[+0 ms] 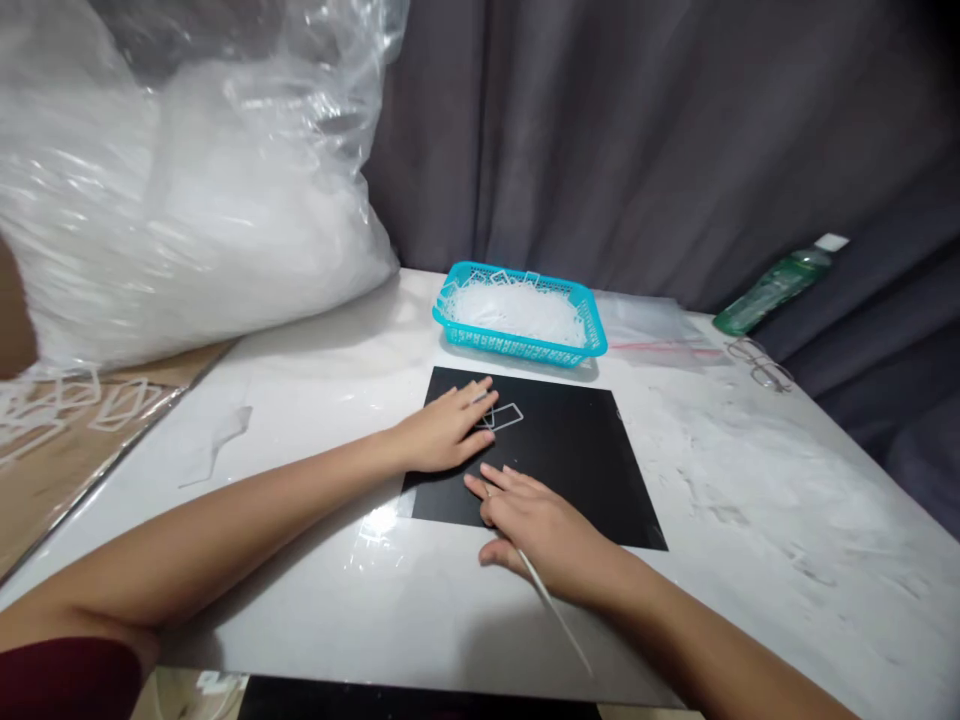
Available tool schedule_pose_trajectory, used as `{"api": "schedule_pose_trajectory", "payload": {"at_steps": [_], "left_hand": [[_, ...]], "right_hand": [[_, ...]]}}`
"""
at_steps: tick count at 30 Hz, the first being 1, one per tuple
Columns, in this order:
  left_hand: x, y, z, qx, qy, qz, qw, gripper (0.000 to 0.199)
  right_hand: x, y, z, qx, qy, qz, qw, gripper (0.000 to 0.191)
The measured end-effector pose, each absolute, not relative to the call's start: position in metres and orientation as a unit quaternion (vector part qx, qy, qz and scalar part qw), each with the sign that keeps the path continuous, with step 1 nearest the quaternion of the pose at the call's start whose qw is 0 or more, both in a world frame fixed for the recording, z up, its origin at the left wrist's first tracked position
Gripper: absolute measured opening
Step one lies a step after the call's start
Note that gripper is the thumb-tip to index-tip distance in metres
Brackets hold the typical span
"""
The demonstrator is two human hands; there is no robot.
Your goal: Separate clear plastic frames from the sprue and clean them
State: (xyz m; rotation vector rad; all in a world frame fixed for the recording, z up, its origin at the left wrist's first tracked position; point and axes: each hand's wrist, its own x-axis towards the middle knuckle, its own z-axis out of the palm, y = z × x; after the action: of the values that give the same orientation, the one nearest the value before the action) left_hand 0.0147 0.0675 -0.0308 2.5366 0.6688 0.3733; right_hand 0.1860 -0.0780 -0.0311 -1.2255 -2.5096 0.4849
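My left hand (450, 425) lies flat with its fingers spread on a black sheet (570, 460). Under and beside its fingertips are thin white rectangular frames (508, 416), partly covered by the hand. My right hand (536, 525) rests palm down over the sheet's near edge, a little closer to me. A thin white stick (553, 605) is held in it, passing between thumb and fingers, with its long end pointing back toward the table's front edge. The stick's other end is mostly hidden by the fingers.
Behind the sheet stands a turquoise basket (517, 345) full of white frames. A big clear bag (195, 210) of white pieces bulges at left, above brown board (82, 470) with loose frames. Zip bags (652, 325), glasses (761, 365) and a green bottle (776, 290) lie back right.
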Motion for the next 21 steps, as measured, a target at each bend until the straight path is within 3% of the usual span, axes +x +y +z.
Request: {"api": "schedule_pose_trajectory", "payload": {"at_steps": [3,8,12,16,21], "left_hand": [[0.035,0.074,-0.043,0.946,0.217,0.112,0.215,0.046],[0.050,0.083,-0.041,0.953,0.213,0.125,0.176,0.024],[0.061,0.105,-0.011,0.949,0.239,0.162,0.124,0.020],[0.091,0.150,0.040,0.928,0.285,0.228,0.075,0.031],[0.120,0.192,0.085,0.937,0.265,0.217,0.068,0.032]], "right_hand": [[0.191,-0.083,-0.018,-0.520,-0.835,0.174,0.051,0.025],[0.236,-0.089,0.001,-0.765,-0.640,0.048,-0.046,0.018],[0.247,-0.089,0.003,-0.775,-0.629,0.040,-0.037,0.017],[0.237,-0.088,0.003,-0.733,-0.680,0.024,-0.008,0.012],[0.238,-0.085,0.008,-0.748,-0.663,0.033,0.024,0.018]]}}
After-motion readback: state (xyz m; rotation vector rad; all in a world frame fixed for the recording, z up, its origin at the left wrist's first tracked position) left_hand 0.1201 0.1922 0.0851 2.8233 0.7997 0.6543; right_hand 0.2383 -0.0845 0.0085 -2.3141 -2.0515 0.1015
